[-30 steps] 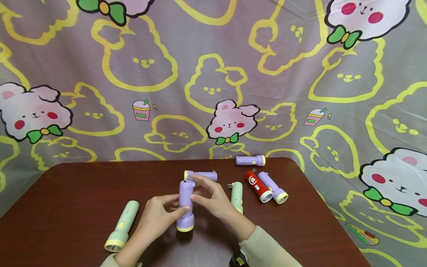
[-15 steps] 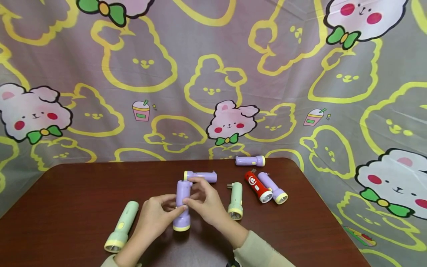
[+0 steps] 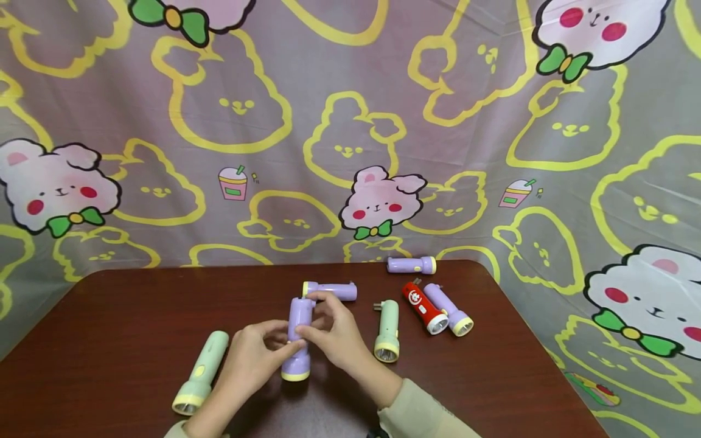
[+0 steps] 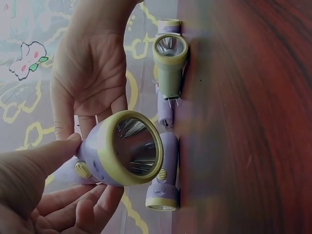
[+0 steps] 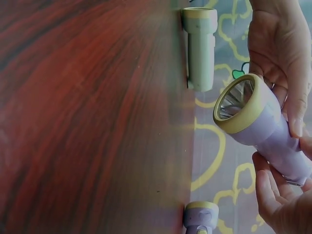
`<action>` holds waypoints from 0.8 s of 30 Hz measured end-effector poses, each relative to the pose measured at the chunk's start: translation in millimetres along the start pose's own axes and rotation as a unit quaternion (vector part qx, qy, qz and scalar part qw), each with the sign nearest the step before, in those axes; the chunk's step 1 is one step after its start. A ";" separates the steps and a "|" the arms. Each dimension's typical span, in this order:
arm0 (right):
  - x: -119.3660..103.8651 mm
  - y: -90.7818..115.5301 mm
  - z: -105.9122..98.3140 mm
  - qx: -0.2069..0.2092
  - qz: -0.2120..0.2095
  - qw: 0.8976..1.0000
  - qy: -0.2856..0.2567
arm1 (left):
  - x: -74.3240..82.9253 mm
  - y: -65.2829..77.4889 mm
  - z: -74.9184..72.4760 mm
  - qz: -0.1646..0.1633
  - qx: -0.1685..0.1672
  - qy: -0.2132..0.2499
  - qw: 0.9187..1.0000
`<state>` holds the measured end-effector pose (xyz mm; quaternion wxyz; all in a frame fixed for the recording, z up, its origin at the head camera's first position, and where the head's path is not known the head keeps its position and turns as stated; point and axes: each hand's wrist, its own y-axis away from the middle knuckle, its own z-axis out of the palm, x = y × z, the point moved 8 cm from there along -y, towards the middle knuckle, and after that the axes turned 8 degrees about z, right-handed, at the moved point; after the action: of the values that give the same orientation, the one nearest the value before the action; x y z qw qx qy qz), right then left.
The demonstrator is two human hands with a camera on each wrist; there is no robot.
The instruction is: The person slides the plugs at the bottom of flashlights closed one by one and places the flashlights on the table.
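A purple flashlight (image 3: 299, 311) with a yellow rim is held between both hands, its lens end down and toward the person. My left hand (image 3: 253, 351) grips it around the middle, thumb across the front. Higher up, my right hand (image 3: 341, 333) pinches the body, its thumb on the near side and its index finger by the tail end. The left wrist view shows the reflector (image 4: 139, 146) inside the yellow rim and a ribbed yellow switch (image 4: 83, 169) on the side. In the right wrist view the purple barrel (image 5: 280, 146) runs back between the fingers of both hands.
On the brown table (image 3: 109, 328) a green flashlight (image 3: 204, 368) lies left of the hands, another green flashlight (image 3: 388, 328) to the right. Behind the hands lies a purple flashlight (image 3: 334, 291). Farther right are a red flashlight (image 3: 424, 309) and two purple flashlights (image 3: 446, 307) (image 3: 411, 265).
The held flashlight has shifted slightly left, and the right hand has moved left with it. The right arm no longer covers the front of the green flashlight on the right.
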<state>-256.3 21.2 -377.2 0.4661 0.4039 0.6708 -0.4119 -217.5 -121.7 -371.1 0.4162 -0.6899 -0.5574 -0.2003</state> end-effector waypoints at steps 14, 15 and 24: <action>0.9 -2.9 11.2 -0.048 -0.010 0.998 -0.040 | -6.8 3.3 -8.1 0.001 -0.029 0.022 0.999; 1.7 -3.0 12.4 -0.051 -0.007 0.998 -0.045 | -7.2 3.7 -9.1 0.001 -0.033 0.024 0.999; 8.4 -3.5 20.3 -0.062 0.028 0.994 -0.084 | -12.0 8.3 -32.6 0.029 -0.025 -0.016 0.999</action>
<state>-255.6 2.5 -389.2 0.5565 0.3571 0.6418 -0.3885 -207.1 -155.2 -364.2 0.3958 -0.7192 -0.5382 -0.1910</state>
